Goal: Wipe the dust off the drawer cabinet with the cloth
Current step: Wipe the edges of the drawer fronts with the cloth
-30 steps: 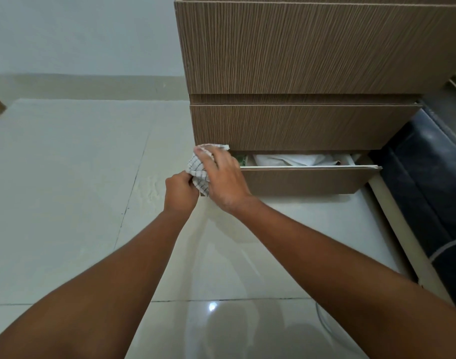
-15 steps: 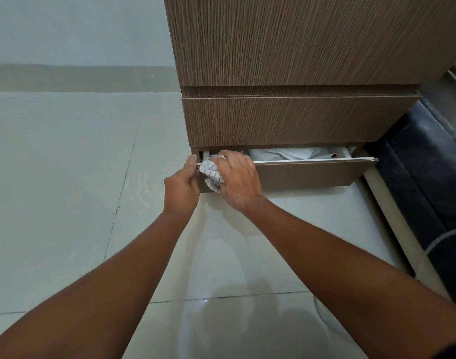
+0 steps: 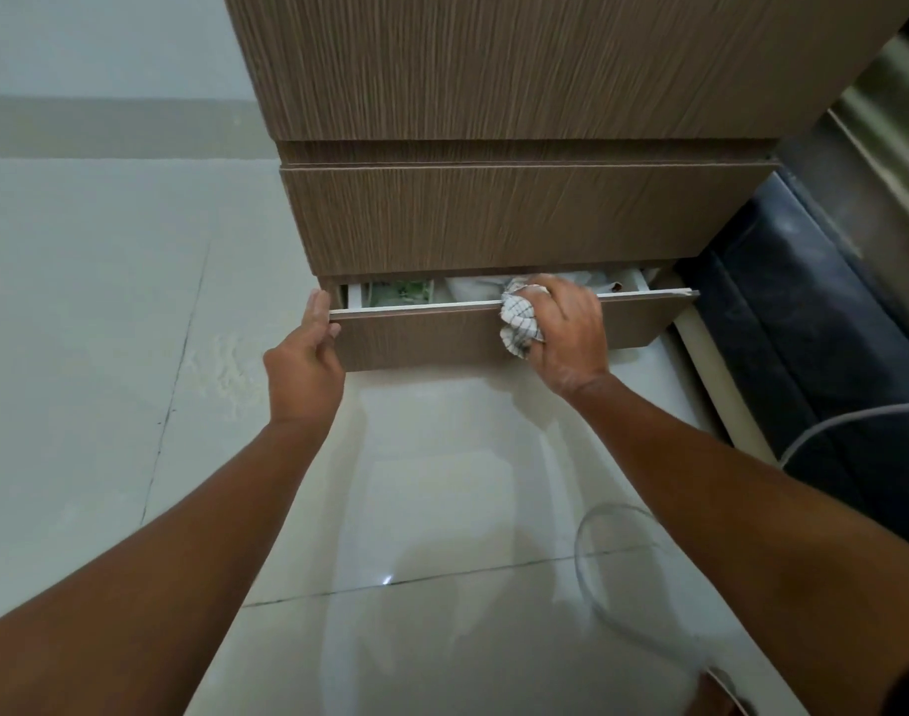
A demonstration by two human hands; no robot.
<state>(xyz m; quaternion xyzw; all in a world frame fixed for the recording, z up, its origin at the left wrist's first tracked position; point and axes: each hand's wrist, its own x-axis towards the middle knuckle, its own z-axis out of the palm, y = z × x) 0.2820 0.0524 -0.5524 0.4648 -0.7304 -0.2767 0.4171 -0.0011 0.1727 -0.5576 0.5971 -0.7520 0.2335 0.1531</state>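
A brown wood-grain drawer cabinet (image 3: 519, 214) stands on the tiled floor ahead of me. Its bottom drawer (image 3: 421, 338) is pulled partly out, with white and green things visible inside. My right hand (image 3: 566, 333) is shut on a crumpled white checked cloth (image 3: 518, 323) and presses it on the drawer's top edge, right of the middle. My left hand (image 3: 305, 354) grips the left end of the drawer front, thumb on the top edge.
A dark padded piece of furniture (image 3: 824, 323) sits close to the cabinet's right side. A thin pale cable (image 3: 597, 576) loops on the glossy floor at the lower right. Pale floor tiles (image 3: 106, 302) spread to the left, up to the wall.
My right hand has slid the cloth rightward along the drawer's top edge from the left corner. My left hand has taken hold of the drawer's left end. The view has moved closer.
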